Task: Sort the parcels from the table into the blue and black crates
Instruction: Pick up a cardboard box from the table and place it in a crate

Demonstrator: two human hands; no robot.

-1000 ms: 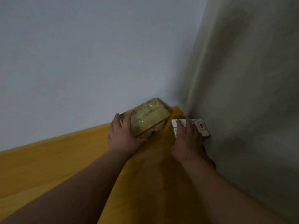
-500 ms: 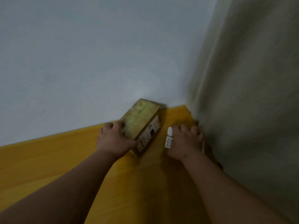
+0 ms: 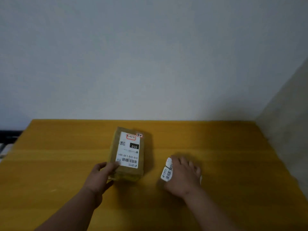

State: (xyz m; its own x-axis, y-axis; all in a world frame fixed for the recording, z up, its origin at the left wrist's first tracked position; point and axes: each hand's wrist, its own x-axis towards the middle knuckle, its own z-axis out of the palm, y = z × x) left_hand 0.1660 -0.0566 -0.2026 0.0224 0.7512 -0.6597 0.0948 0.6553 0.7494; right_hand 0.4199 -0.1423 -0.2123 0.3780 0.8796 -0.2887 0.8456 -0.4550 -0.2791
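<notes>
A pale grey wall (image 3: pixel 150 55) rises behind, with a beige curtain (image 3: pixel 290 114) hanging at right.

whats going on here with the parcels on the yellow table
A person is handling two parcels on the yellow table. The left hand grips the near left corner of a brown box lying flat with its shipping label facing up. The right hand covers a small parcel, of which only a white barcode label shows. Both parcels rest on the table; no crates are in view, so nothing visible is sorted yet.
</notes>
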